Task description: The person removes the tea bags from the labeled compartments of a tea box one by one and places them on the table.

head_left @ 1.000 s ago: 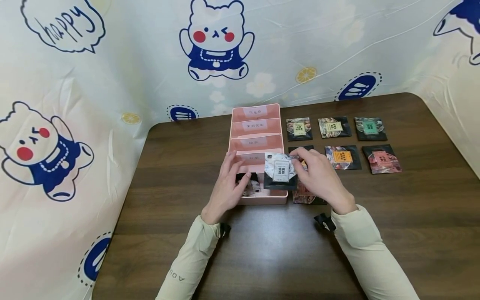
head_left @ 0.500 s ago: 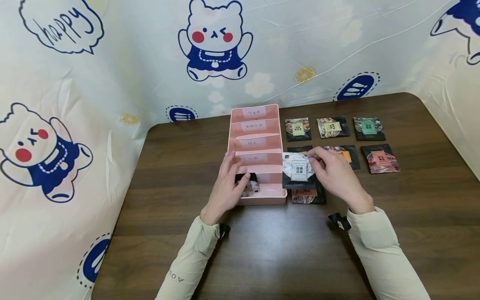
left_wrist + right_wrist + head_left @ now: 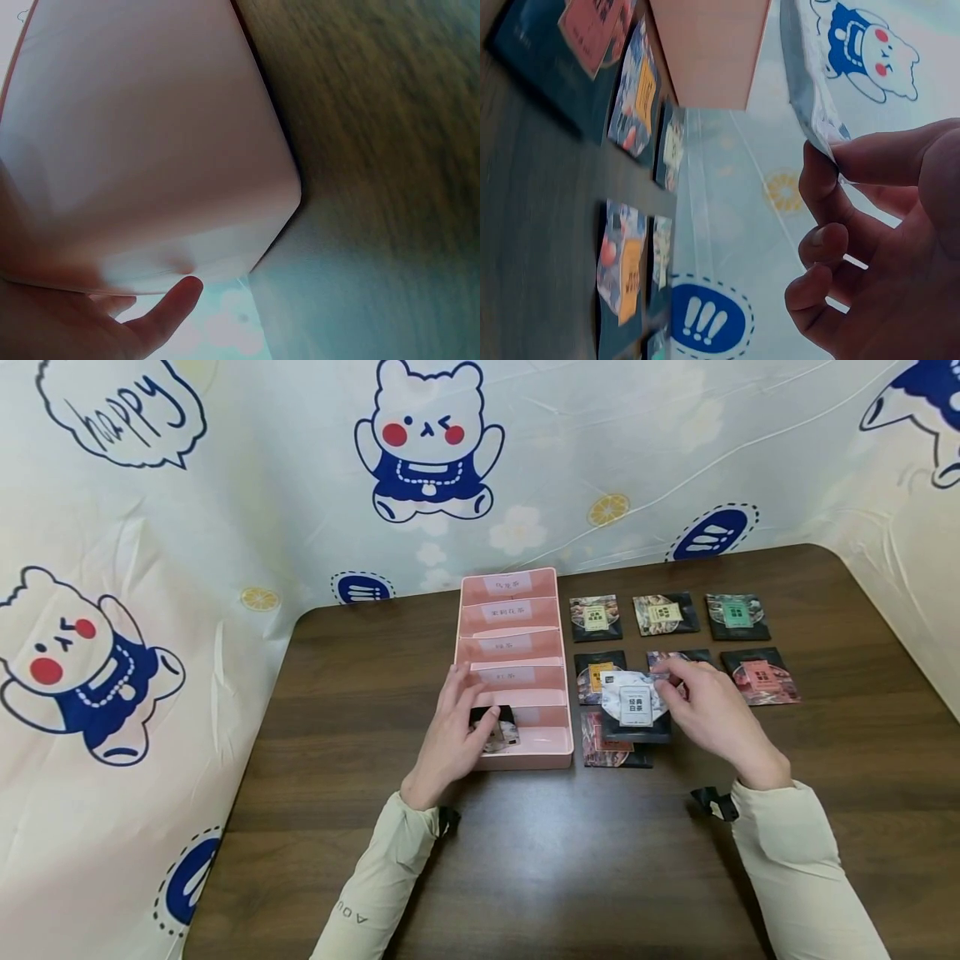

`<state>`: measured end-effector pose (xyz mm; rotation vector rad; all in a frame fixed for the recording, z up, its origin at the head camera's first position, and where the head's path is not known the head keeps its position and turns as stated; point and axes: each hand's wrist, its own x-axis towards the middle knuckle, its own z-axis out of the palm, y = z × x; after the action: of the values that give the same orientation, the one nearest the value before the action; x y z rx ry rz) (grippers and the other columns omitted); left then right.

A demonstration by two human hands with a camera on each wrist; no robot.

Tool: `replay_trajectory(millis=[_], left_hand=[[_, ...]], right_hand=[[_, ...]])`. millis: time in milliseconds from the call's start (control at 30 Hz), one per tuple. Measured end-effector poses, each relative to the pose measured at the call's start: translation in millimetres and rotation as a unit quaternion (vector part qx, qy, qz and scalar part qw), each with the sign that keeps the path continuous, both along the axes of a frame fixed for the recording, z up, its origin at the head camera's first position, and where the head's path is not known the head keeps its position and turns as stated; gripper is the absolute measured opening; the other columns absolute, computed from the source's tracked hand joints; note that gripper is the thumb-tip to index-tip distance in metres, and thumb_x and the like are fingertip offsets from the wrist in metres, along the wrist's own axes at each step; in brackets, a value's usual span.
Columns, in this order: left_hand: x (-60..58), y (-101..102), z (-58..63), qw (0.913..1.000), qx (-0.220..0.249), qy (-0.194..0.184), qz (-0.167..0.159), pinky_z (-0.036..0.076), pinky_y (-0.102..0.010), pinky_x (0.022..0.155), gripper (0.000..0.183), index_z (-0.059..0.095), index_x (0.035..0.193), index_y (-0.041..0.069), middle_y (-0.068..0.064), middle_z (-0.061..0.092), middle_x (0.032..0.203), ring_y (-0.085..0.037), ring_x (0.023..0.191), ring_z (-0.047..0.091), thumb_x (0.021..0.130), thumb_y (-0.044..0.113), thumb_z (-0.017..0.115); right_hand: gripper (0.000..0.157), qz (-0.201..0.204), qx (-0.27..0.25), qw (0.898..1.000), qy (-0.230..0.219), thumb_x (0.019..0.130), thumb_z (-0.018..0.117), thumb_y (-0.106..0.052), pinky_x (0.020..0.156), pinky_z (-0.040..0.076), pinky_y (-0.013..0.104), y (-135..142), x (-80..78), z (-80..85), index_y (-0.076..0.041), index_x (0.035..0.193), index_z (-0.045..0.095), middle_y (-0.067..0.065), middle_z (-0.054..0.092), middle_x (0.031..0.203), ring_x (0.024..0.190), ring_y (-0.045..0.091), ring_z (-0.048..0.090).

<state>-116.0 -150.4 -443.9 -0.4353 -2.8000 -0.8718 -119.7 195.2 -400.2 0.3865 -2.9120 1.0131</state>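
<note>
In the head view my right hand pinches a tea sachet by its upper right corner. The sachet has a white-and-grey printed top and a dark bottom; it hangs above the sachets right of the box. The right wrist view shows thumb and forefinger on the sachet's edge. My left hand holds the left wall of a pink divided box, fingers along the outside and thumb over the front compartment. A dark sachet lies in that compartment, partly behind the thumb. Outside the box, fingers touch its wall.
Black sachets with coloured labels lie in rows right of the box: a green one, a pink one, an orange one and others. A red-labelled sachet lies partly under the held one. A printed cloth hangs behind the table.
My right hand has carried the white sachet rightward, from over the box's front compartment to above the sachets on the table. The left hand and the box have stayed in place.
</note>
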Motion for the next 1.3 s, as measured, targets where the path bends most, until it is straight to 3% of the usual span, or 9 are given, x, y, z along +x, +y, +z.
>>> replay_trajectory(millis=[233,467,767,1300], left_hand=[[-0.5,0.5,-0.2,1.0,-0.003,-0.003,0.0,0.027,-0.047,0.116,0.044,0.057,0.126,0.003,-0.015,0.029,0.156,-0.03,0.15,0.015,0.095,0.034,0.053],[0.9,0.1,-0.6,1.0,-0.001,-0.01,0.0,0.027,-0.048,0.116,0.046,0.057,0.127,0.002,-0.015,0.028,0.156,-0.028,0.15,0.014,0.095,0.034,0.054],[0.1,-0.1,-0.9,1.0,0.001,-0.01,-0.001,0.027,-0.048,0.116,0.045,0.057,0.126,0.002,-0.015,0.028,0.156,-0.028,0.15,0.014,0.095,0.034,0.054],[-0.7,-0.7,0.5,0.9999,0.007,-0.007,-0.002,0.027,-0.049,0.116,0.042,0.058,0.124,0.003,-0.016,0.029,0.155,-0.029,0.15,0.015,0.095,0.033,0.054]], right_hand=[[0.026,0.006,0.016,1.0,-0.025,0.098,0.052,-0.016,0.054,0.031,0.031,19.7,0.7,-2.3,-0.001,0.118,0.061,0.006,0.052,0.067,0.063,0.02,0.043],[0.024,0.015,0.029,0.996,-0.083,0.097,0.052,-0.012,0.047,0.033,0.027,43.9,6.2,-10.2,0.003,0.115,0.06,0.008,0.055,0.072,0.056,0.017,0.044],[0.021,0.008,0.054,0.994,-0.093,0.095,0.054,-0.009,0.05,0.032,0.028,67.5,11.7,-20.5,0.003,0.109,0.063,0.009,0.057,0.079,0.061,0.017,0.044],[0.022,0.032,0.061,0.991,-0.119,0.094,0.055,-0.01,0.051,0.032,0.027,71.4,1.9,-32.7,0.003,0.11,0.063,0.004,0.051,0.071,0.057,0.015,0.043]])
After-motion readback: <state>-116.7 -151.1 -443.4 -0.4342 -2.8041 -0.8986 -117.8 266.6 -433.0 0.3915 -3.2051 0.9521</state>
